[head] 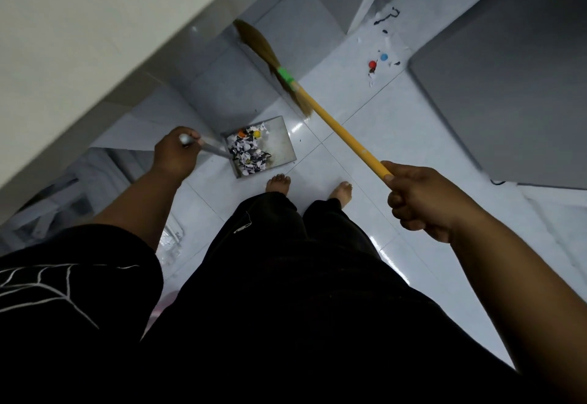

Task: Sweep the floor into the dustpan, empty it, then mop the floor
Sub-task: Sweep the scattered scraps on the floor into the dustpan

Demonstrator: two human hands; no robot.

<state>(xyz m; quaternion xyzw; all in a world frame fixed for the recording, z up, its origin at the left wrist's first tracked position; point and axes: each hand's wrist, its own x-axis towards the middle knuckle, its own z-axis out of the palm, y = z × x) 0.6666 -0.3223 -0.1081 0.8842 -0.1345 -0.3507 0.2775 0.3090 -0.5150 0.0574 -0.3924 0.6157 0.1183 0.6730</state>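
The left hand (pixel 176 152) grips the handle of the dustpan (pixel 279 143), which holds paper scraps (pixel 249 156); the right hand (pixel 419 200) clenches the yellow broom (pixel 336 127) stick

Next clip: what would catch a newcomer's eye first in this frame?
The yellow-handled broom slants across the middle, its end gripped by the right hand. Left of it, the left hand holds a metal dustpan heaped with paper scraps, just ahead of the bare feet. Farther off, at upper right, more litter lies unswept on the white floor.
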